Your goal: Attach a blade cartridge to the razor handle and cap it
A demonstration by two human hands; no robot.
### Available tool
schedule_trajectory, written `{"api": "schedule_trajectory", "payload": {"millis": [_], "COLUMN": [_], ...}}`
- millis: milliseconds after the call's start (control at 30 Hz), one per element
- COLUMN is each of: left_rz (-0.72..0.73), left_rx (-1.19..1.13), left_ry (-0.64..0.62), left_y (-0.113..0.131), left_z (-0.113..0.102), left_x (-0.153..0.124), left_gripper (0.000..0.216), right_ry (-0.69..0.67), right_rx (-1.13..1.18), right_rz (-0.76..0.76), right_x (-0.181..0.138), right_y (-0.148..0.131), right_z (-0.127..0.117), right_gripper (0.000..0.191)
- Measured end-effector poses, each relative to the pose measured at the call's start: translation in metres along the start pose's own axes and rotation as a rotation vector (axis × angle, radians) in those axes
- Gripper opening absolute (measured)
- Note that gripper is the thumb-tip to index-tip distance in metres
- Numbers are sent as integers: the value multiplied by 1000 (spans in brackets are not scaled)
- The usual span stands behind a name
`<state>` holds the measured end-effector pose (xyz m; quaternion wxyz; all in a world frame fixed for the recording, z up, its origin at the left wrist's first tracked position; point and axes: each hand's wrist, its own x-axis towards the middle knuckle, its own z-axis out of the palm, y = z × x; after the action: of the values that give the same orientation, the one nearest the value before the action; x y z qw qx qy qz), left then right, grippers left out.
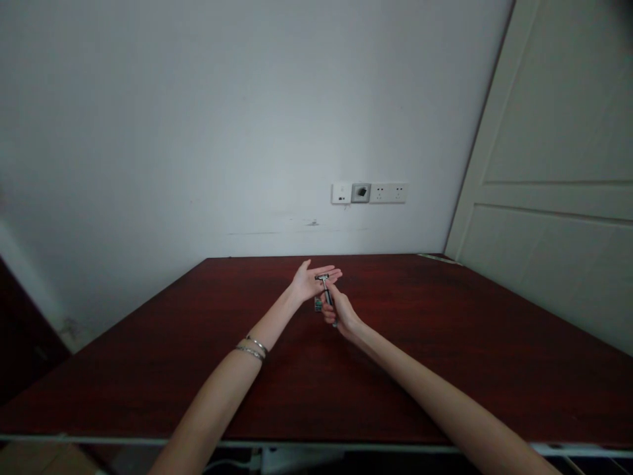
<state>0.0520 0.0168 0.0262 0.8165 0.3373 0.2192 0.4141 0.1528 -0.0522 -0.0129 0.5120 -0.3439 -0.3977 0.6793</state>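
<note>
My left hand (pixel 312 280) is held palm up above the dark red table (pixel 445 343), fingers stretched out flat. My right hand (pixel 338 311) grips the handle of a small metal safety razor (pixel 325 285), whose head rests over the left palm. A small dark object (pixel 318 305), too small to name, lies on the table just under the hands. Two silver bangles (pixel 252 348) circle my left wrist.
The table runs back to a white wall with a strip of sockets (pixel 368 192). A pale door (pixel 558 198) stands at the right. The table's front edge has a light metal rim (pixel 148 440).
</note>
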Motion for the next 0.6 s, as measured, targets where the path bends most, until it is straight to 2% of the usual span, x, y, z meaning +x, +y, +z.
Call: {"api": "schedule_trajectory", "payload": {"millis": [267, 600], "left_rz": [38, 29], "left_rx": [-61, -25], "left_ry": [20, 101], "left_y": [-9, -10], "left_z": [2, 3], "left_x": [2, 5], "left_gripper": [63, 62], "right_ry": [86, 147], "right_rx": [-55, -115], "right_rz": [-42, -37], "right_x": [-3, -4], "right_y": [2, 1], "right_z": [4, 6], "right_gripper": [42, 45]}}
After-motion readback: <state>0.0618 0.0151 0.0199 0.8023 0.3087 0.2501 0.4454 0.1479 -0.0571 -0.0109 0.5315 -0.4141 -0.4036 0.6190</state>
